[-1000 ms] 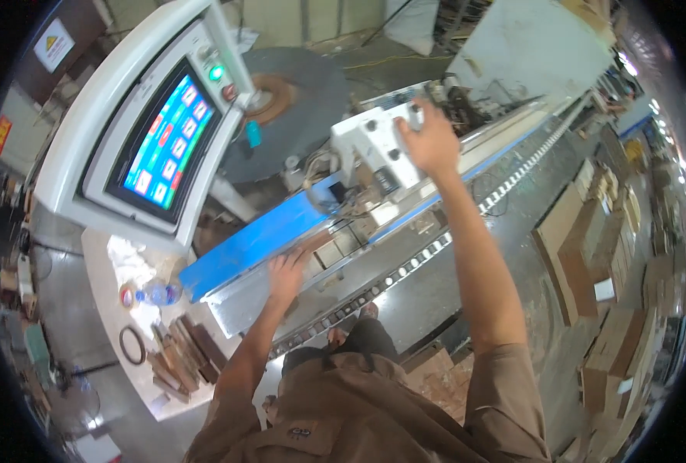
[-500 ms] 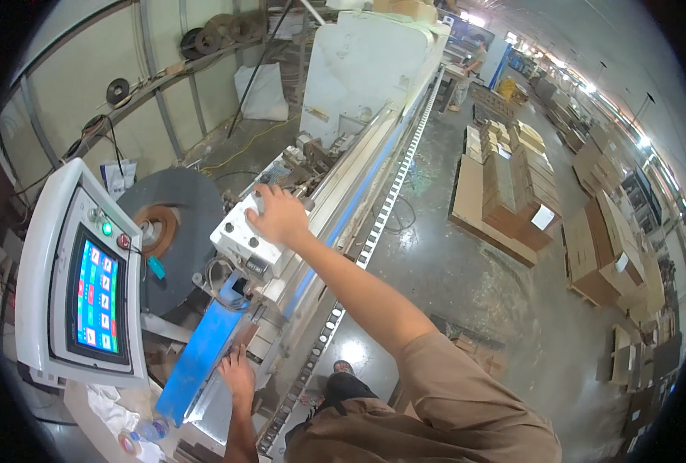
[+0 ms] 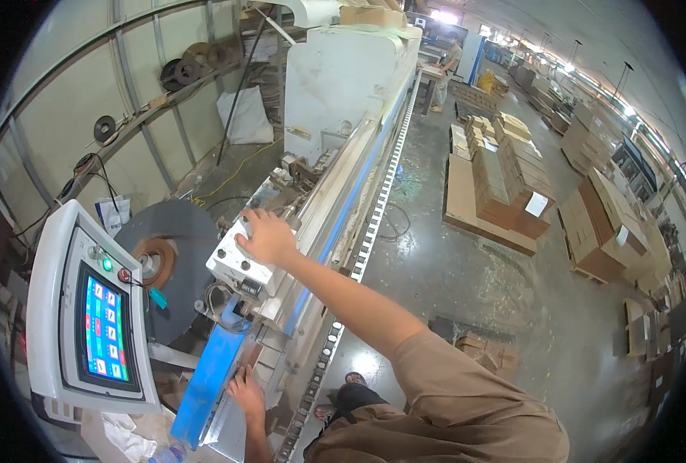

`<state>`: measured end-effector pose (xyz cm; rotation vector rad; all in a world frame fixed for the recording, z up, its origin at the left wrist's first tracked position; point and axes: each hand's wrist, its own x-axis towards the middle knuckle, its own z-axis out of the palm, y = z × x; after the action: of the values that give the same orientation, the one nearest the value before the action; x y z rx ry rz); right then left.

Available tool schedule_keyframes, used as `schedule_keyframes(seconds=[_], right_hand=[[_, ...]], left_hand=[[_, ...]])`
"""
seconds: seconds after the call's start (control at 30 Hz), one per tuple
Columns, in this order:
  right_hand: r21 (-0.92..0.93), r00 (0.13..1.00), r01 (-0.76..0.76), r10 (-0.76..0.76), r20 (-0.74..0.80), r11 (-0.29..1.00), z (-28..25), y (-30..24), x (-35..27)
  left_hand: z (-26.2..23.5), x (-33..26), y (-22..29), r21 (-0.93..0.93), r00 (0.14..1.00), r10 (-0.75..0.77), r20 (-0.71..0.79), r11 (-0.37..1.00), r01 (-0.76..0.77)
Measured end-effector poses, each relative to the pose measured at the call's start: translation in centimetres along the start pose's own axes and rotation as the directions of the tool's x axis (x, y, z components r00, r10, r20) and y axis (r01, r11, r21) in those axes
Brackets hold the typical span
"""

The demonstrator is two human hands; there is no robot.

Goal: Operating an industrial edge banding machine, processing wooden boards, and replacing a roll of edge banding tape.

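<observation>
My right hand [image 3: 270, 239] rests over the top of a white machine head [image 3: 239, 262] with dark round holes and a small counter on its side. Its fingers are spread, the thumb apart from the others; what lies under the palm is hidden. Lower down, my left hand [image 3: 248, 392] is open, its fingertips touching or close to the near end of a small brown board piece [image 3: 250, 356]. This piece lies by the blue guide beam [image 3: 208, 386] on the machine's infeed. A ribbed roller track [image 3: 324, 355] runs along the right side.
At left stands a control panel with a lit touchscreen [image 3: 105, 328]. Behind it is a dark round reel table [image 3: 169, 231] with a brown coil. A white machine cabinet [image 3: 343, 85] rises ahead. Cardboard-wrapped stacks [image 3: 505, 185] stand on the floor at right. Another person [image 3: 445, 73] is far off.
The view has shifted, so the control panel appears lower and farther right. My right hand still rests on the machine head, and my left stays by the board piece.
</observation>
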<state>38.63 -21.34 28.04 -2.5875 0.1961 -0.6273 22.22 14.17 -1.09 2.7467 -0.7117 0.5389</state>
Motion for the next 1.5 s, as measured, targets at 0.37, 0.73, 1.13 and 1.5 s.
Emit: schedule_keyframes(seconds=[0.37, 0.73, 1.13, 1.5], right_hand=[[0.012, 1.0, -0.008, 0.008, 0.009, 1.0, 0.0, 0.2, 0.0], [0.022, 0.999, -0.007, 0.007, -0.04, 1.0, 0.1, 0.1, -0.2], [0.007, 1.0, 0.009, -0.009, -0.02, 1.0, 0.0, 0.6, 0.2], [0.024, 1.0, -0.007, 0.007, 0.004, 1.0, -0.3, 0.2, -0.2]], left_hand=[[0.0, -0.3, 0.0, -0.009, 1.0, -0.009, 0.028, 1.0, 0.009], [0.2, 0.5, 0.4, 0.07, 0.997, -0.027, 0.078, 0.997, 0.021], [0.1, 0.7, 0.4, 0.04, 0.987, -0.032, 0.158, 0.999, 0.026], [0.7, 0.1, 0.0, 0.052, 0.987, -0.044, 0.156, 0.998, 0.036]])
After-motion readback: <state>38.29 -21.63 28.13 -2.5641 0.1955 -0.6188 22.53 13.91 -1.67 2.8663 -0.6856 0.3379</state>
